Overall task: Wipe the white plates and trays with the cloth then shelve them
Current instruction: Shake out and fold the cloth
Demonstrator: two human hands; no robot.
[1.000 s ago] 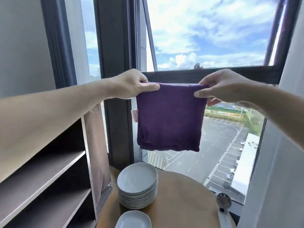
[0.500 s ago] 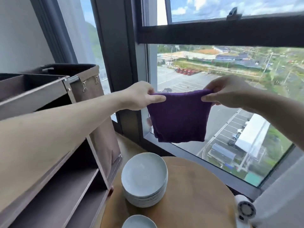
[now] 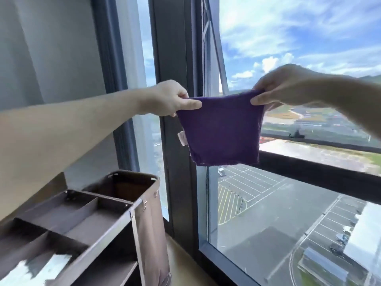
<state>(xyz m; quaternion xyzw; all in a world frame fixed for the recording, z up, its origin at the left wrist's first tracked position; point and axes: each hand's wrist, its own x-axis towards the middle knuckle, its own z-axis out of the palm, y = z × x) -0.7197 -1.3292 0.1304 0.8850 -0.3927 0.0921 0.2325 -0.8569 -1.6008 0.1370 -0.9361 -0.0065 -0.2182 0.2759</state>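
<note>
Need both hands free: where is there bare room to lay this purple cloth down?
The divided compartments of the cart's top tray show bare bottoms, bordered by its rails and dividers. A wooden strip lies bare between the brown fabric bin and the window frame. A blurred white patch at the cart's near end is unclear.

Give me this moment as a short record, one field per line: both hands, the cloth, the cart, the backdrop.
left hand: pinches the top left corner of the purple cloth
right hand: pinches the top right corner
cloth state: hangs flat between the hands, in the air; pale label at its left edge
shelf cart: lower left, top tray split into compartments
brown bag: hung on the cart's end
backdrop: window, car park far below
plates and trays: none in view
</note>
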